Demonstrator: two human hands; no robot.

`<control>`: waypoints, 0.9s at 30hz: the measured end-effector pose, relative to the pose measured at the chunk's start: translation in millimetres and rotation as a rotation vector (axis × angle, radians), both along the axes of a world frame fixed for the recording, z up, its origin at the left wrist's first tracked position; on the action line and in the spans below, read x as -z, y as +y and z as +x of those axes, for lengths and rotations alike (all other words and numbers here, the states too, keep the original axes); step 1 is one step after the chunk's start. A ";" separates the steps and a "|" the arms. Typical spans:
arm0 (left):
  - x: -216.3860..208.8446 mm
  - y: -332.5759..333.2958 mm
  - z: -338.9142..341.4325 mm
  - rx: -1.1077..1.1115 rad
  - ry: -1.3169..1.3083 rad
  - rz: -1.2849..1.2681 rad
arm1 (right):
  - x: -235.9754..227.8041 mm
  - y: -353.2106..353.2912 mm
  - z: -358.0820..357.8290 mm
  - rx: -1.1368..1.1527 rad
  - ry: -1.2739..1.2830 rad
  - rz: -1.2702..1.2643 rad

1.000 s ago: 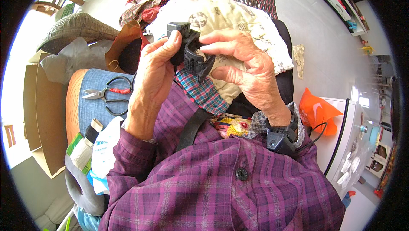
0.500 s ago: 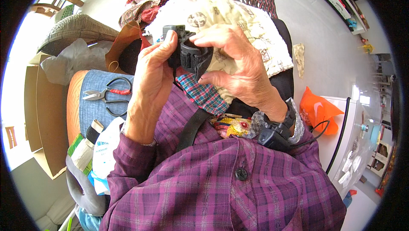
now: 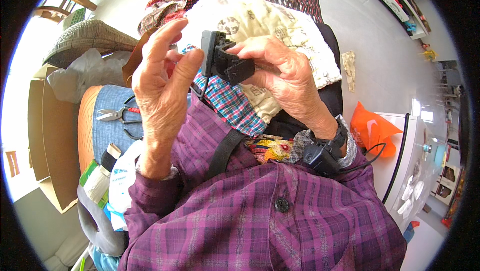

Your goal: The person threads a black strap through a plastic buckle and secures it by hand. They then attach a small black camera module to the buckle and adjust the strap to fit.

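Note:
My right hand [image 3: 292, 78] pinches the strap of a small black wrist-strap device [image 3: 212, 53] in front of my chest. Its hook-and-loop strap [image 3: 241, 71] is curled into a loop, and a thin black cable hangs from the box part. My left hand [image 3: 161, 88] is just left of the device, fingers spread and holding nothing; the thumb tip is close to the box, and I cannot tell whether it touches. A similar black device [image 3: 321, 157] is strapped round my right wrist, with a cable leading off to the right.
Cream patterned fabric [image 3: 310, 46] and a checked cloth [image 3: 234, 105] lie before me. At left are red-handled shears [image 3: 112, 114] on denim, a cardboard box [image 3: 42, 136] and a wicker basket [image 3: 92, 38]. An orange bag [image 3: 375, 130] rests on a white surface at right.
My left hand has let go of the device and moved left, its fingers opening. The device has turned, its box now upright, while my right hand keeps its strap.

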State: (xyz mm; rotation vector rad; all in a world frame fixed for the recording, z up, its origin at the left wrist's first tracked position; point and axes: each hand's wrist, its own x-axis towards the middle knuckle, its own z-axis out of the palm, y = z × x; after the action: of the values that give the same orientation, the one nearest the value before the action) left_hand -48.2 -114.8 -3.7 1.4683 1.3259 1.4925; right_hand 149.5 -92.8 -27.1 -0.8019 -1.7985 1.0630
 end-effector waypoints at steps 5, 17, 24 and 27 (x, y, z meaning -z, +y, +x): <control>-19.0 9.5 -14.1 0.528 0.195 0.062 | -2.6 2.8 2.0 -0.021 -0.065 0.093; -28.5 25.4 -27.1 0.711 0.318 -0.161 | -7.0 1.3 -1.4 -0.041 -0.191 0.266; -16.4 29.4 -24.9 0.609 0.370 -0.081 | 0.8 -2.3 -10.7 0.012 -0.099 0.028; -13.2 31.2 -23.2 0.608 0.365 -0.091 | 3.6 -3.1 -11.9 0.042 -0.110 0.011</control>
State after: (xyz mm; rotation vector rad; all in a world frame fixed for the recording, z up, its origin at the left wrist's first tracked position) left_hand -71.4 -83.5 9.5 1.9206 0.9844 0.7914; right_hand 137.6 -95.9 -30.7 -0.9036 -1.8694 0.9980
